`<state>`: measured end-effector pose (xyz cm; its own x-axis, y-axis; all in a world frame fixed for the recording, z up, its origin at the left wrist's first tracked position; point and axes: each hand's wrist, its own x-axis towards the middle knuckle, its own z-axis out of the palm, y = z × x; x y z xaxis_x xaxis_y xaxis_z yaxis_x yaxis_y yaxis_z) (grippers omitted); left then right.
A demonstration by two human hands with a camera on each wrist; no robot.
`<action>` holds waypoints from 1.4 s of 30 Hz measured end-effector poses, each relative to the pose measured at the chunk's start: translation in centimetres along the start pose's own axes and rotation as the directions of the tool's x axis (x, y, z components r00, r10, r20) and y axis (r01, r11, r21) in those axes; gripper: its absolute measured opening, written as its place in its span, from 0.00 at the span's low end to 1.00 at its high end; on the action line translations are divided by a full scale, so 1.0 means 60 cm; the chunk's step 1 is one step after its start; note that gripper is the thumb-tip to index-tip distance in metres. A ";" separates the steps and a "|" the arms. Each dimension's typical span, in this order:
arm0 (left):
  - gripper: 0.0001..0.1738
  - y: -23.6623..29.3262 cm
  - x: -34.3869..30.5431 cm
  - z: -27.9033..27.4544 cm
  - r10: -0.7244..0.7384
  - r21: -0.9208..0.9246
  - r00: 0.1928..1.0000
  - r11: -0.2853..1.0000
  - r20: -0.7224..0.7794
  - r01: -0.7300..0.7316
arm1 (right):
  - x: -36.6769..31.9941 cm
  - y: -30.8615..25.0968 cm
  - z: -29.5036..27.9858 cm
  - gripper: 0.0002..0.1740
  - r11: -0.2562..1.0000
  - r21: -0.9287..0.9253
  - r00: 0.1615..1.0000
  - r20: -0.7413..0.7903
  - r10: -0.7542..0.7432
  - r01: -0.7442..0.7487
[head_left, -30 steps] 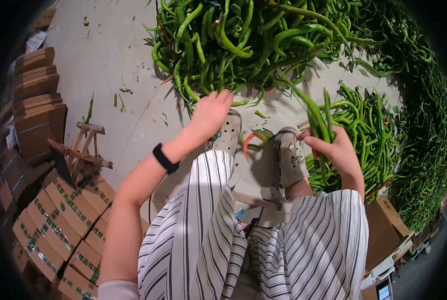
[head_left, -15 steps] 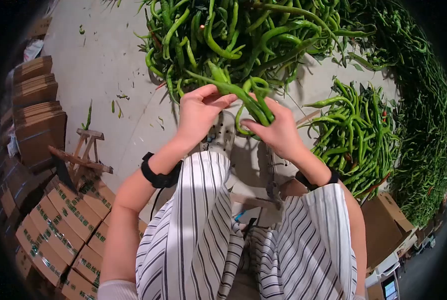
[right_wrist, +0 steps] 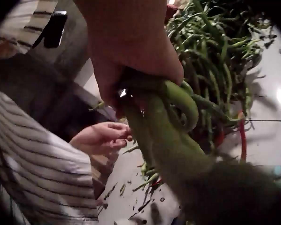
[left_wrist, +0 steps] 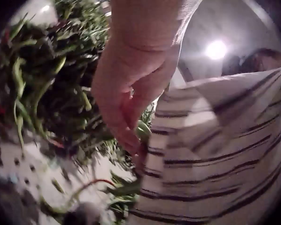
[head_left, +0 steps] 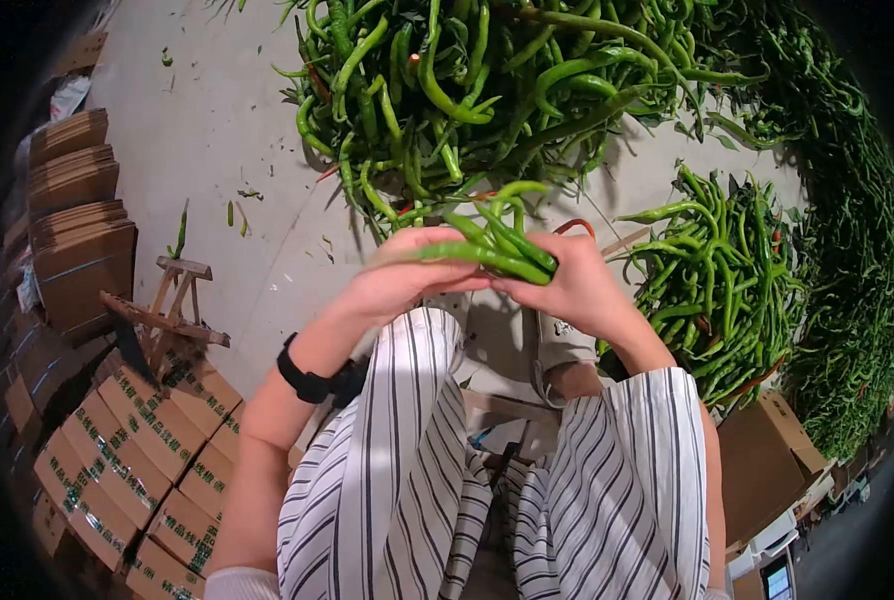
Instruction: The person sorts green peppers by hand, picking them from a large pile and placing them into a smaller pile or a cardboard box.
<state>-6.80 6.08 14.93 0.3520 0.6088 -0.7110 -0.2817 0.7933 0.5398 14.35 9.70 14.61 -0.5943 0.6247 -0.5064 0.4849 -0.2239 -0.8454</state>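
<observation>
My right hand (head_left: 585, 285) grips several green peppers (head_left: 512, 262), thumb on the near side; their curved ends stick out to the left and away from me. In the right wrist view the bunch (right_wrist: 168, 129) hangs large below that hand (right_wrist: 135, 61). My left hand (head_left: 405, 275) is against the bunch's left part, its fingertips close to my right thumb; pepper ends pass over it and blur. The right wrist view shows the left hand (right_wrist: 100, 138) with thumb and fingers drawn together. Whether they hold a pepper or stem is unclear. Green shows behind its fingers in the left wrist view.
A big pepper pile (head_left: 467, 80) lies ahead, a smaller one (head_left: 717, 280) to the right, and a long heap (head_left: 847, 240) at the far right. Cartons (head_left: 117, 450), stacked flat cardboard (head_left: 82, 250) and a wooden stool (head_left: 172, 300) stand left; an open box (head_left: 767, 465) stands right.
My right hand has come from the small pile to the middle with its peppers, meeting my left hand, which has drawn back from the big pile. Both hands are lower now than half a second ago.
</observation>
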 end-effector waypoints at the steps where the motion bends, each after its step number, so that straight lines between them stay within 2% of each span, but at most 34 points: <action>1: 0.13 0.011 0.006 -0.023 0.023 0.195 0.997 0.980 0.071 -0.036 | -0.006 0.005 -0.003 0.20 0.999 0.052 0.998 -0.067 -0.012 0.015; 2: 0.13 0.019 0.017 -0.041 0.030 0.379 0.989 0.922 0.145 -0.083 | -0.014 0.013 -0.008 0.19 0.994 0.103 0.991 -0.134 -0.019 0.034; 3: 0.13 0.019 0.034 -0.053 0.241 0.488 0.970 0.851 -0.037 -0.192 | -0.022 0.024 -0.015 0.17 0.987 0.154 0.979 -0.201 -0.023 0.054; 4: 0.11 0.026 0.063 -0.067 0.427 0.553 0.880 0.793 -0.208 -0.255 | -0.027 0.045 -0.028 0.15 0.973 0.231 0.978 -0.207 0.036 0.013; 5: 0.11 0.039 0.094 -0.081 0.456 0.520 0.826 0.819 -0.330 -0.244 | -0.037 0.038 -0.042 0.15 0.932 0.361 0.965 -0.225 0.135 -0.046; 6: 0.10 0.055 0.120 -0.087 0.410 0.440 0.828 0.869 -0.382 -0.227 | -0.046 0.026 -0.058 0.16 0.869 0.485 0.945 -0.231 0.233 -0.096; 7: 0.10 0.067 0.142 -0.097 0.318 0.392 0.874 0.905 -0.366 -0.165 | -0.052 0.025 -0.068 0.15 0.847 0.528 0.928 -0.279 0.246 -0.066; 8: 0.09 0.073 0.160 -0.105 0.292 0.407 0.888 0.904 -0.356 -0.134 | -0.058 0.027 -0.077 0.14 0.822 0.568 0.909 -0.324 0.263 -0.036; 10: 0.09 0.078 0.184 -0.106 0.236 0.432 0.911 0.899 -0.337 -0.073 | -0.069 0.027 -0.092 0.12 0.830 0.557 0.866 -0.401 0.298 -0.028; 11: 0.11 0.076 0.186 -0.113 0.247 0.412 0.916 0.906 -0.316 -0.102 | -0.074 0.026 -0.097 0.12 0.830 0.557 0.855 -0.426 0.297 -0.011; 14: 0.10 0.070 0.142 -0.102 0.154 0.534 0.945 0.845 -0.288 0.025 | -0.092 0.030 -0.112 0.11 0.841 0.541 0.826 -0.474 0.304 0.002; 15: 0.09 0.060 0.114 -0.090 0.146 0.415 0.948 0.910 -0.284 -0.015 | -0.098 0.034 -0.116 0.11 0.841 0.540 0.823 -0.483 0.299 0.011; 16: 0.10 0.057 0.084 -0.084 0.091 0.469 0.962 0.882 -0.256 0.041 | -0.102 0.039 -0.119 0.11 0.842 0.540 0.820 -0.491 0.294 0.021; 17: 0.10 0.051 0.054 -0.087 0.019 0.445 0.981 0.893 -0.192 0.070 | -0.105 0.044 -0.121 0.11 0.832 0.551 0.839 -0.477 0.261 0.055; 20: 0.08 0.028 -0.010 -0.030 0.007 0.347 0.990 0.937 -0.138 0.042 | -0.104 0.026 -0.100 0.11 0.861 0.507 0.876 -0.402 0.267 -0.029; 21: 0.07 0.027 -0.014 -0.008 -0.029 0.319 0.998 0.947 -0.057 0.045 | -0.101 0.013 -0.089 0.13 0.908 0.416 0.894 -0.382 0.234 -0.060; 22: 0.08 0.022 -0.010 0.015 -0.060 0.290 0.998 0.956 0.025 0.050 | -0.093 0.009 -0.073 0.16 0.925 0.378 0.913 -0.369 0.176 -0.026; 24: 0.14 0.001 0.017 0.056 0.019 0.028 0.962 0.999 0.274 -0.028 | -0.091 -0.004 -0.047 0.19 0.987 0.148 0.945 -0.309 0.111 -0.067; 25: 0.15 -0.004 0.024 0.072 0.027 0.062 0.947 0.997 0.321 -0.049 | -0.087 -0.003 -0.032 0.22 0.998 0.046 0.937 -0.348 -0.026 0.045; 27: 0.17 -0.004 0.032 0.092 0.035 0.127 0.908 0.987 0.416 -0.096 | -0.106 -0.001 -0.044 0.20 0.997 -0.070 0.909 -0.417 0.000 -0.033; 28: 0.17 0.000 0.033 0.090 0.014 0.363 0.896 0.912 0.444 -0.194 | -0.122 0.002 -0.057 0.19 0.989 -0.126 0.892 -0.451 0.010 -0.074; 29: 0.17 0.007 0.036 0.084 -0.015 0.571 0.886 0.770 0.464 -0.286 | -0.143 0.005 -0.075 0.17 0.979 -0.160 0.852 -0.523 0.025 -0.127; 30: 0.17 0.014 0.038 0.078 -0.053 0.735 0.877 0.572 0.477 -0.365 | -0.171 0.011 -0.097 0.16 0.965 -0.187 0.804 -0.593 0.038 -0.184; 31: 0.17 0.020 0.038 0.069 -0.090 0.840 0.935 0.476 0.342 -0.262 | -0.204 0.025 -0.122 0.15 0.935 -0.209 0.726 -0.684 0.071 -0.288; 32: 0.16 -0.005 0.056 0.028 0.036 0.951 0.971 0.195 0.235 -0.238 | -0.236 0.043 -0.148 0.15 0.895 -0.216 0.636 -0.766 0.094 -0.391; 33: 0.16 -0.029 0.076 -0.018 0.182 0.985 0.970 -0.092 0.164 -0.149 | -0.270 0.060 -0.175 0.15 0.861 -0.214 0.578 -0.809 0.109 -0.461; 34: 0.13 -0.018 0.082 -0.041 0.337 0.916 0.915 -0.393 0.221 -0.077 | -0.297 0.069 -0.193 0.15 0.820 -0.205 0.516 -0.848 0.124 -0.534; 35: 0.12 -0.013 0.099 -0.073 0.423 0.871 0.878 -0.491 0.225 0.013 | -0.307 0.067 -0.199 0.15 0.768 -0.215 0.476 -0.870 0.131 -0.603; 36: 0.10 -0.013 0.113 -0.105 0.442 0.802 0.857 -0.595 0.266 0.058 | -0.313 0.067 -0.205 0.16 0.712 -0.223 0.433 -0.893 0.126 -0.665; 37: 0.09 -0.012 0.121 -0.130 0.411 0.775 0.871 -0.630 0.270 0.056 | -0.314 0.072 -0.207 0.15 0.715 -0.245 0.443 -0.891 0.101 -0.655; 38: 0.05 -0.016 0.131 -0.151 0.476 0.774 0.778 -0.632 0.411 -0.022 | -0.310 0.073 -0.204 0.15 0.744 -0.244 0.474 -0.874 0.109 -0.622; 40: 0.07 0.000 0.115 -0.132 0.373 0.821 0.858 -0.563 0.354 -0.093 | -0.284 0.060 -0.185 0.15 0.800 -0.235 0.533 -0.837 0.121 -0.551; 41: 0.08 0.002 0.103 -0.118 0.366 0.836 0.834 -0.516 0.414 -0.189 | -0.273 0.065 -0.177 0.14 0.867 -0.133 0.556 -0.811 0.183 -0.480; 42: 0.10 0.001 0.088 -0.098 0.361 0.839 0.804 -0.465 0.472 -0.283 | -0.259 0.057 -0.170 0.13 0.891 -0.132 0.606 -0.774 0.181 -0.435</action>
<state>-10.23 9.26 8.56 0.6026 0.7809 -0.1645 0.7799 -0.5326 0.3288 31.79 6.84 21.33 0.2242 0.9174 -0.3288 0.7752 -0.3723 -0.5104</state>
